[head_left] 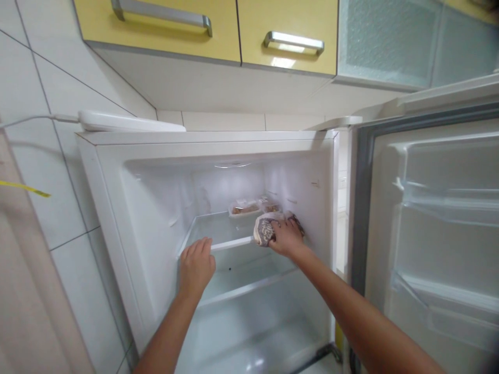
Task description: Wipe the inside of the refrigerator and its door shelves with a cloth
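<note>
In the head view, an open refrigerator [218, 137] stands before me with glass shelves inside. My right hand [287, 238] is closed on a bunched brown-and-white patterned cloth [264, 230], at the right side of the upper shelf [210, 226]. Part of the cloth is hidden under the palm. At the left end of that shelf, my left hand [197, 264] has its fingers curled over the white front edge [233, 243]. Behind the cloth lie a clear tray of brownish food [245, 209] and a second small clear pack [270, 207].
The refrigerator door [384, 249], with clear bins, is swung out to the right. A lower shelf [249, 287] runs beneath. Yellow cupboards [163, 39] hang overhead, and a tiled wall [50, 156] is close on the left. A small dark speck [230, 269] shows below the upper shelf.
</note>
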{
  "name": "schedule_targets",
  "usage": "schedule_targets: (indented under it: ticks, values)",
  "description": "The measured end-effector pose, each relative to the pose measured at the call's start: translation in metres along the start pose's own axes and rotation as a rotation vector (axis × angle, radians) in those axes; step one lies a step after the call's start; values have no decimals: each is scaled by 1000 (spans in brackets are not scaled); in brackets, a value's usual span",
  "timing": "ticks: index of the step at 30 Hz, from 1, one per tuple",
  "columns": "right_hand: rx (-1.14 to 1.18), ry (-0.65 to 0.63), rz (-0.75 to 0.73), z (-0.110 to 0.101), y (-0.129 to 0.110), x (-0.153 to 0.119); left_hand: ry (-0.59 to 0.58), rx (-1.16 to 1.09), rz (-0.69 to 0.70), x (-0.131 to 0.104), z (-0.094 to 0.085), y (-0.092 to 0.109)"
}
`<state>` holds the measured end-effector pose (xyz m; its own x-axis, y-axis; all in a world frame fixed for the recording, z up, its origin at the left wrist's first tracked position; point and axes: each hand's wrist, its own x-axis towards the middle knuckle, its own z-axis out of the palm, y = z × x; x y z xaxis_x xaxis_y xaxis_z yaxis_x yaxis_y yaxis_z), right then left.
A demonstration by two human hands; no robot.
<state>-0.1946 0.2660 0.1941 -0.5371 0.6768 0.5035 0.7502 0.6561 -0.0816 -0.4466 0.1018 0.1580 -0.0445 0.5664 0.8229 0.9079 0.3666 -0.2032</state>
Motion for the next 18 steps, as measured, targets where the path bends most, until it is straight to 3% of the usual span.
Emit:
schedule_targets:
  ticks: [5, 11, 14, 18]
  values:
    - [1, -4, -9, -5, 0, 0, -5, 93, 68, -6, -5, -8]
    - [46, -6, -34, -11, -5, 0, 16, 114, -14, -16, -4, -1]
    - [92, -12, -91, -8, -22, 2, 40, 112, -39, -17, 0, 2]
    - [146, -6, -155, 0, -62, 4, 63, 153, -36, -17, 3, 1]
